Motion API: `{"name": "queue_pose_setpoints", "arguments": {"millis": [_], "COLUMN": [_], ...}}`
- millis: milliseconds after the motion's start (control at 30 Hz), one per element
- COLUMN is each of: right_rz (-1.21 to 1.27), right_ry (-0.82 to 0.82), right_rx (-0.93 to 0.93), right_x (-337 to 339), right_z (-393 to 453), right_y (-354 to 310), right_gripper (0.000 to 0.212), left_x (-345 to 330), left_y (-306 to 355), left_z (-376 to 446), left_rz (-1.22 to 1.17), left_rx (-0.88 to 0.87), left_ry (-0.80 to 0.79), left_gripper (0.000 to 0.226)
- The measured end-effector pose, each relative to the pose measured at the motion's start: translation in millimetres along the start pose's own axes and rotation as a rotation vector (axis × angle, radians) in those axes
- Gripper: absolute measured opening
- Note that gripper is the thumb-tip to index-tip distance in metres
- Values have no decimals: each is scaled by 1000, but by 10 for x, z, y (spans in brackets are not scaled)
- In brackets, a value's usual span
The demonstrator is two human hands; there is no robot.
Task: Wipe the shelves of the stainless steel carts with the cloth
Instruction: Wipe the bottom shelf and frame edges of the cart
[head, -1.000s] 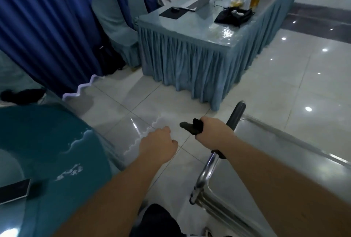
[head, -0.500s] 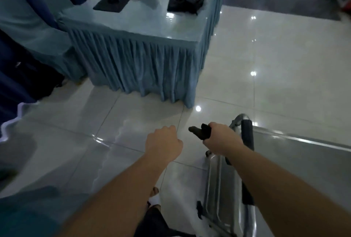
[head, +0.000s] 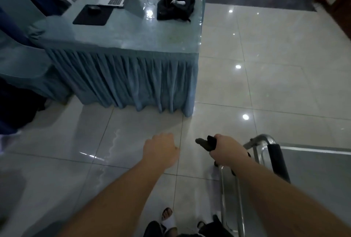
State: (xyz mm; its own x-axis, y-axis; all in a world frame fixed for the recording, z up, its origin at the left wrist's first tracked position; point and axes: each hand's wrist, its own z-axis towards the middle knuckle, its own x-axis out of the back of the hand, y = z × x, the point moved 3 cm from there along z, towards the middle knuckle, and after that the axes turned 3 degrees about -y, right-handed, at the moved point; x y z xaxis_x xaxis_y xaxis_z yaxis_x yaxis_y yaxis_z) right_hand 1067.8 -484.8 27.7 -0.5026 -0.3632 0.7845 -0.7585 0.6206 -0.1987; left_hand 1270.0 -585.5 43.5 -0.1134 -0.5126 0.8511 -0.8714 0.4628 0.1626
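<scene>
No readable text, labels or numbers (bottle label blurred)

Bare forearms (head: 121, 195); white slide sandal (head: 168, 221).

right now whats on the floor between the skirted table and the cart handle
Nothing: in the head view the stretch from the skirted table to the cart handle is bare glossy tile floor, with only light reflections on it.

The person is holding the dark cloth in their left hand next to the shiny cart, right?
Not quite. The head view shows the dark cloth gripped in the right hand, beside the shiny cart. The left hand is a closed fist with nothing visible in it.
</scene>
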Motion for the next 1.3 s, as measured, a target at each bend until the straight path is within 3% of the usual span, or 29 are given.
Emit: {"name": "queue_pose_setpoints", "arguments": {"millis": [233, 367, 533, 667, 833, 1067, 1233, 1300], "right_rz": [28, 41, 76, 141, 228, 382, 638, 704], "right_ry": [7, 35, 102, 128, 120, 165, 211, 225], "right_rx": [46, 53, -47, -97, -187, -426, -589, -674], "right_x": [425, 848, 1646, 2222, 2608, 3101, 3338, 3302], "right_z": [741, 1320, 1974, 2443, 2980, 3646, 3680, 3611], "right_y": [-250, -159, 283, 621, 1037, 1809, 2247, 2478], "right_gripper": [26, 20, 18, 22, 23, 24, 34, 22], "left_x": [479, 769, 1363, 1778, 2098, 2442, 2508, 2451], "left_y": [-21, 185, 696, 1162, 1804, 2868, 3713, 4111], "left_z": [712, 1347, 2125, 2747, 3582, 4994, 5683, 5796], "left_rz": [28, 61, 187, 195, 311, 432, 606, 643], "left_rx": [-26, -56, -113, -156, -304, -588, -799, -901], "left_ry": [29, 52, 141, 132, 108, 25, -25, -69], "left_gripper": [13, 36, 29, 38, 27, 31, 38, 41]}}
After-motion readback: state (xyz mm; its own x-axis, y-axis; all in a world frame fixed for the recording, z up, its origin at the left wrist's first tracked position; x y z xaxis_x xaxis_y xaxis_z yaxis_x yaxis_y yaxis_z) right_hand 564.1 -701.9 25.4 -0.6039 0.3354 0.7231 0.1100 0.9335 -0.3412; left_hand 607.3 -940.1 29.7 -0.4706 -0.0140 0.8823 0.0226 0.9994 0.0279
